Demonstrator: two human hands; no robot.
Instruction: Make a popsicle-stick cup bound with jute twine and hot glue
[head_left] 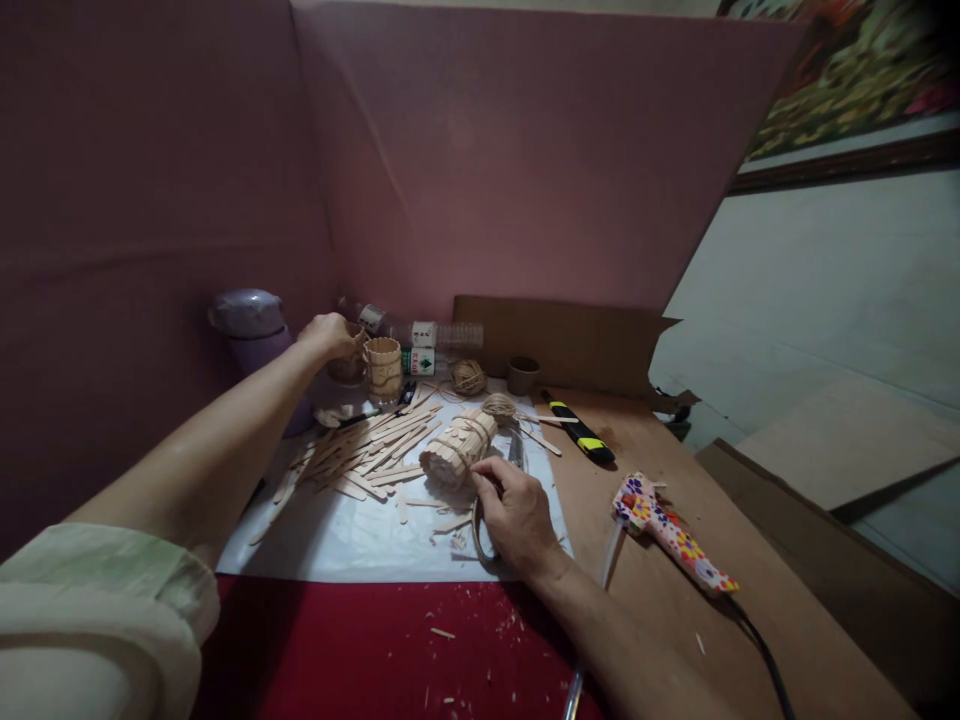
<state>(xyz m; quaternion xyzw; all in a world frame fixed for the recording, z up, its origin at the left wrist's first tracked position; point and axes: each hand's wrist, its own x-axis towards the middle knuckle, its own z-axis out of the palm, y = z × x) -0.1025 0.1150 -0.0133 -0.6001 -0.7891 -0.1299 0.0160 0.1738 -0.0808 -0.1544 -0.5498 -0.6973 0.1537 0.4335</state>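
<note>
My left hand (328, 335) reaches to the back left, its fingers closed on the rim of a brown cup (347, 368). Beside that cup stands a holder made of craft sticks (384, 370), with twine around it. My right hand (517, 515) is curled near the front, thumb and forefinger together at the end of a craft-stick cylinder (459, 448) lying on its side, bound with twine. What those fingers pinch, if anything, is hidden. Scissors (480, 535) lie partly under my right hand, one handle loop showing.
Loose craft sticks (375, 445) spread over a white sheet (360, 550). Behind are twine balls (468, 377), a small brown pot (523, 374) and plastic bottles (457, 335). A yellow-black utility knife (581, 430) and a flowered glue gun (671, 535) with cord lie right.
</note>
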